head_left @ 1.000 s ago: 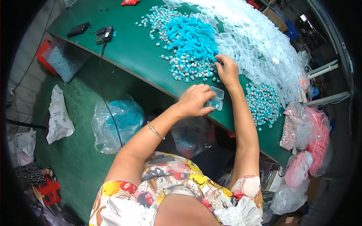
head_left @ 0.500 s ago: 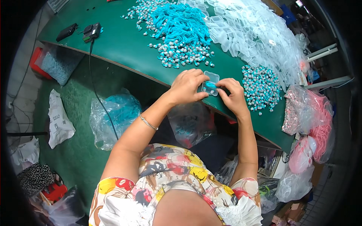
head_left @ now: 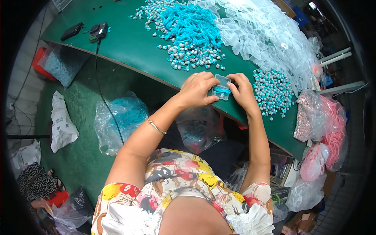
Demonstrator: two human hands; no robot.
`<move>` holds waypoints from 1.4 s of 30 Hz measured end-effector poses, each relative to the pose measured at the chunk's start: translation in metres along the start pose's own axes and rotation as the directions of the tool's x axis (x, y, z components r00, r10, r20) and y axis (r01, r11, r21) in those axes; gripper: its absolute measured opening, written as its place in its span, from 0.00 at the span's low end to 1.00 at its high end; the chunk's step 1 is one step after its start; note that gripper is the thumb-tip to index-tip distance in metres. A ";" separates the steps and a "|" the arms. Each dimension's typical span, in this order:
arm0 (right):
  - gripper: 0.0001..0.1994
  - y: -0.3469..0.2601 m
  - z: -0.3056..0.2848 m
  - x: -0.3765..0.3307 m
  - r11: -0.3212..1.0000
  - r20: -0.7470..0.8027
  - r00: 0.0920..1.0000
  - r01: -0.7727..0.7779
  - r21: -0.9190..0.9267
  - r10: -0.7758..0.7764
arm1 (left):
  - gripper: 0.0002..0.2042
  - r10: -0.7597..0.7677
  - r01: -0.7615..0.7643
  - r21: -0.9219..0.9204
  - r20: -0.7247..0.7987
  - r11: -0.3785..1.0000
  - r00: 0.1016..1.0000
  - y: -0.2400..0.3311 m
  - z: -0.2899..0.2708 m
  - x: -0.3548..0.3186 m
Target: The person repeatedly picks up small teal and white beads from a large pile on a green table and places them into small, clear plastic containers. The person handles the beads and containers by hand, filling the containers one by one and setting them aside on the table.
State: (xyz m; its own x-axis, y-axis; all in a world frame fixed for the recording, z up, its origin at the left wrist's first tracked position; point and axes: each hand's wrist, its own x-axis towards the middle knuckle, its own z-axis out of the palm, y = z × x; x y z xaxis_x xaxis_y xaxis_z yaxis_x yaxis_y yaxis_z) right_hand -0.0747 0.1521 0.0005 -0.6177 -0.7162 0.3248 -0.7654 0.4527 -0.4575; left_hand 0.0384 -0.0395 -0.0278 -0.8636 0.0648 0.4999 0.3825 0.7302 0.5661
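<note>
A small clear plastic case [head_left: 221, 95] with its lid [head_left: 223, 80] raised is at the table's near edge. Coiled turquoise cord and small grey-and-turquoise plugs lie inside it. My left hand [head_left: 197, 91] grips the case's left side between thumb and fingers. On the other side, my right hand [head_left: 243, 92] has bent fingers and thumb at the lid's right edge; the exact contact is partly hidden. Just beyond is a pile of turquoise cords [head_left: 192, 25] with loose plugs [head_left: 192, 56] around it. More grey-and-turquoise plugs [head_left: 273, 94] are heaped to the right of my right hand.
Many clear plastic cases [head_left: 262, 33] cover the far right of the green table [head_left: 129, 43]. A black device [head_left: 98, 32] with a hanging cable stands at left. Bags of pink cords [head_left: 333, 129] hang by the right edge; a bag of turquoise material [head_left: 121, 123] is on the floor.
My right fingers have moved from inside the case up to the lid's edge. The cord now lies lower within the case. My left hand keeps its hold.
</note>
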 end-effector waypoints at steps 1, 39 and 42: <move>0.09 -0.004 -0.003 0.001 0.998 0.007 1.000 -0.016 0.055 0.016 | 0.24 0.000 0.000 0.000 0.007 1.000 1.000 0.001 -0.001 0.000; 0.12 -0.026 0.007 -0.040 0.979 -0.091 0.978 0.194 0.064 -0.188 | 0.10 0.187 -0.189 -0.032 -0.061 0.981 0.980 0.003 0.000 -0.006; 0.10 -0.035 0.008 -0.042 0.977 -0.076 0.980 0.190 0.100 -0.182 | 0.09 0.199 -0.202 -0.092 -0.039 0.975 0.979 -0.002 -0.003 -0.008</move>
State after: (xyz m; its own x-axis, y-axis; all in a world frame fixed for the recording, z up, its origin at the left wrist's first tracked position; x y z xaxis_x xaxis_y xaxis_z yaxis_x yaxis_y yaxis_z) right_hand -0.0204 0.1626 -0.0040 -0.4797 -0.7440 0.4652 -0.8465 0.2530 -0.4684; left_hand 0.0455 -0.0437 -0.0304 -0.7566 0.1827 0.6278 0.5779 0.6361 0.5113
